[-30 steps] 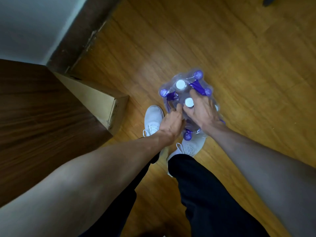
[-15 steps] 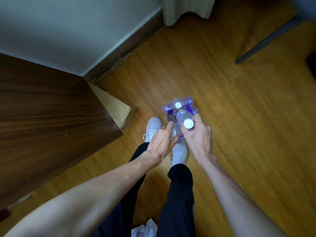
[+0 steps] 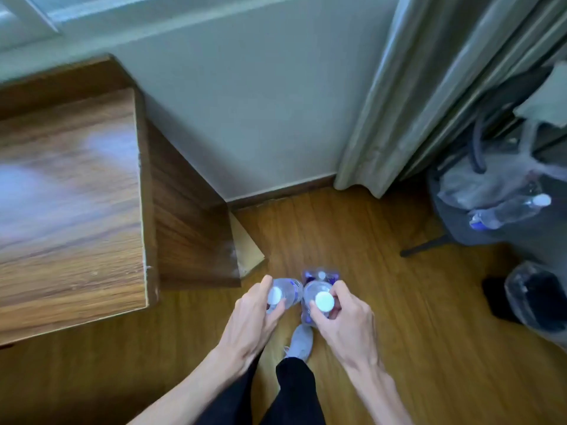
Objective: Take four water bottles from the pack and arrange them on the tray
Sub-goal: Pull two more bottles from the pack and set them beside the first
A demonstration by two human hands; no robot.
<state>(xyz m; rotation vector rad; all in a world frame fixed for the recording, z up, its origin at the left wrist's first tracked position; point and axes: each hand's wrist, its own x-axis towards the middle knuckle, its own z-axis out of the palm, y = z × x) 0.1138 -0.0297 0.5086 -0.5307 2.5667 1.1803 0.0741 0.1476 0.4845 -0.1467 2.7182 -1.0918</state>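
Head view. At lower centre of the frame the person's left hand (image 3: 254, 317) is clamped around the neck of a clear plastic water bottle with a white cap (image 3: 283, 294), its fingers (image 3: 264, 285) wrapped about the shoulder just under the cap. Just to its right, the right hand (image 3: 343, 317) holds a second clear white-capped bottle (image 3: 319, 297) in like manner, fingers closed around the cap and neck. Both bottles hang upright, side by side and nearly touching. Directly beyond them on the wooden plank floor (image 3: 383, 302) stands the purple-printed shrink-wrapped pack (image 3: 319, 273), largely hidden behind the two bottles. The brown wood-grain counter (image 3: 70, 194) fills the left of the frame; no tray is in view. Judged from appearance, the full bottles are moderately heavy, their thin walls yielding and smooth, so the stiff neck ring below the cap offers the surest hold. Two of the four bottles appear to be out of the pack.
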